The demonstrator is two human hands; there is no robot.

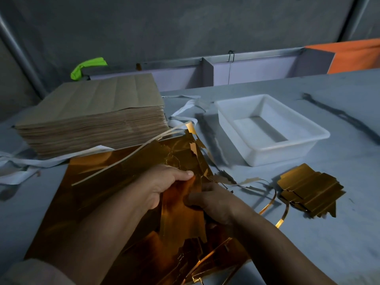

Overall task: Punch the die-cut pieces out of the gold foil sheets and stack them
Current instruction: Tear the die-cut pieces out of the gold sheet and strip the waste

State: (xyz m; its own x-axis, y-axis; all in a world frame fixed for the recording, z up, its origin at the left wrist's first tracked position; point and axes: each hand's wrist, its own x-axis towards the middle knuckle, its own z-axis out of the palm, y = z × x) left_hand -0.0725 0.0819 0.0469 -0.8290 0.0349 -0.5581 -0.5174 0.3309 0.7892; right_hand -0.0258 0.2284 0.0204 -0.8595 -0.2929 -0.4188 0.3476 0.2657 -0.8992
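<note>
Done: small pile of gold pieces (310, 192) | Now: our left hand (162, 184) and right hand (213, 202) both pinch the gold sheet (98, 192) | Left: we think lots, a big brown stack (92, 112)

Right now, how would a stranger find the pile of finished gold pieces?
Find the white plastic tub on the grey table. Just in front of it, nearer the person, lies the pile of punched gold pieces. Unlike the big foil sheet and loose strips to its left, it is small and compact.

Glossy gold foil sheets (98, 182); matt brown paper stack (92, 118) — smooth white plastic tray (287, 149).
</note>
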